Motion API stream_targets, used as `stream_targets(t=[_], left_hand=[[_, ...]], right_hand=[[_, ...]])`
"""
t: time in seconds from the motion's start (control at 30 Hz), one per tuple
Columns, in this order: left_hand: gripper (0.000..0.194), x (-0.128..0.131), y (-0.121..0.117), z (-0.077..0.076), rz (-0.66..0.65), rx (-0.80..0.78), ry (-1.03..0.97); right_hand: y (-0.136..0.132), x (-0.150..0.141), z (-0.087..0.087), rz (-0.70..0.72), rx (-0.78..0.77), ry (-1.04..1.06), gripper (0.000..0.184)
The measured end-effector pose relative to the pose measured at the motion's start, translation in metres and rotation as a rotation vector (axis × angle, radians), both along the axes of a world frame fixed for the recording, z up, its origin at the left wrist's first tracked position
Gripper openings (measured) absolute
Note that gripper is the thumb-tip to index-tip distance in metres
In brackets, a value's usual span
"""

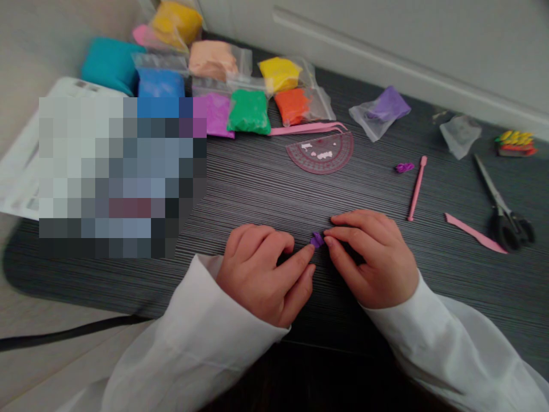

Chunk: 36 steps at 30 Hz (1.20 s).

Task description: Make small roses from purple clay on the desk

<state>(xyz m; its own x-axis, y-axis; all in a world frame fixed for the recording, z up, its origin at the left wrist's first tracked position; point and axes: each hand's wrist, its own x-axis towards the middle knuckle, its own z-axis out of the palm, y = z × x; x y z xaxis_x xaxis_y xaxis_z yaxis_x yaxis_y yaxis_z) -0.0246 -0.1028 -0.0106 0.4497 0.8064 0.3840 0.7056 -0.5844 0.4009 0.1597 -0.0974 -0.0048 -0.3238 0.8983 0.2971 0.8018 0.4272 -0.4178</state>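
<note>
A small twisted piece of purple clay (317,240) lies between my two hands, just above the dark table. My right hand (372,257) pinches its right end between thumb and forefinger, the other fingers reaching loosely forward. From the other side my left hand (268,269) presses its index fingertip on the clay's lower left edge. Its thumb rests just below, and the remaining fingers are curled. Farther off lie a little purple coiled clay piece (404,167) and a pink modelling tool (417,189).
Bags of coloured clay, such as the green bag (249,111), line the back left. Near them lie a clear protractor (321,152) and pink tweezers (300,129). On the right are black-handled scissors (500,209), a pink clay knife (474,232) and a yellow-orange clay model (516,143).
</note>
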Motion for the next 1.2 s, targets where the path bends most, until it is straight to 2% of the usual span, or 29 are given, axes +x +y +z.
stream_targets(t=[0.33, 0.57, 0.7, 1.07, 1.2], left_hand=[[0.022, 0.0, 0.0, 0.0, -0.017, -0.015, -0.009], [0.017, -0.007, 0.0, 0.003, -0.006, -0.002, -0.173], [0.014, -0.008, 0.001, 0.006, 0.014, 0.004, -0.202], [0.026, -0.019, 0.003, 0.001, -0.047, -0.011, -0.103], [0.018, -0.015, 0.002, 0.006, -0.012, -0.013, -0.141]], right_hand=[[0.0, -0.005, -0.002, -0.035, -0.023, -0.003, 0.011], [-0.001, -0.007, 0.0, -0.038, -0.026, -0.01, 0.01], [-0.001, -0.007, 0.0, -0.034, -0.028, -0.018, 0.01], [-0.002, -0.008, 0.0, -0.017, -0.034, -0.036, 0.011], [-0.003, -0.009, 0.0, -0.006, -0.038, -0.038, 0.011]])
